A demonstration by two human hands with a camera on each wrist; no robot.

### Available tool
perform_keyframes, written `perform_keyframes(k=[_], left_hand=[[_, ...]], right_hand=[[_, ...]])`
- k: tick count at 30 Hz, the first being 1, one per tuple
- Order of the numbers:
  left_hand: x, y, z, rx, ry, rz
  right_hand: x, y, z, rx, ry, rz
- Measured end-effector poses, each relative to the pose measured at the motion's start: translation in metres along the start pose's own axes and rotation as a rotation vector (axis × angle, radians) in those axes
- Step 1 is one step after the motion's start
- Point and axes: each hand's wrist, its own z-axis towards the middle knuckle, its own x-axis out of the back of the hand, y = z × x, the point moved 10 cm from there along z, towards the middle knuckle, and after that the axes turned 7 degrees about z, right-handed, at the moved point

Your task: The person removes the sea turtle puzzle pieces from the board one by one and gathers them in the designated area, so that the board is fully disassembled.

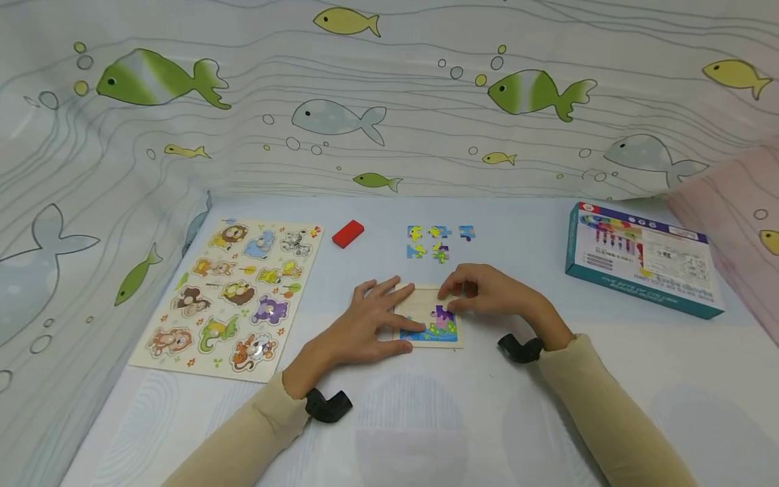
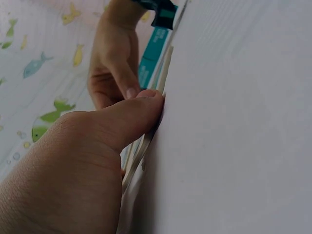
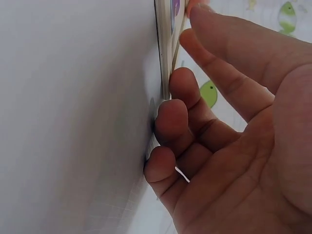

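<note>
A small wooden puzzle tray point(image 1: 460, 335) lies on the table, with pieces fitted along its bottom and right side. Over its left part rests my left hand point(image 1: 371, 321), fingers spread, one fingertip on the blue lower pieces; its thumb point(image 2: 141, 105) lies along the tray's near edge in the left wrist view. My right hand point(image 1: 487, 291) is at the tray's upper right, its thumb and index finger by a purple jigsaw piece point(image 1: 441, 316). In the right wrist view its thumb and index finger point(image 3: 195, 44) are apart, while the other fingertips are bent beside the tray's edge.
Several loose jigsaw pieces point(image 1: 416, 233) lie behind the tray. A red block point(image 1: 348, 234) sits to their left. An animal peg board point(image 1: 225, 297) occupies the left side, and a teal-edged box point(image 1: 645, 260) the back right. Fish-patterned cloth point(image 1: 426, 128) rises behind.
</note>
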Motion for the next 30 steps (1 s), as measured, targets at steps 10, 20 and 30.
perform_keyframes(k=[10, 20, 30], left_hand=[[0.003, 0.002, 0.0, -0.015, 0.02, 0.002], [0.005, 0.002, 0.0, -0.005, 0.023, -0.007], [0.004, 0.002, 0.0, 0.003, 0.017, -0.013]], right_hand=[[-0.003, -0.001, -0.003, -0.012, -0.028, -0.019], [-0.014, -0.008, -0.003, -0.036, -0.097, -0.07], [-0.019, -0.008, -0.003, -0.047, -0.116, -0.059]])
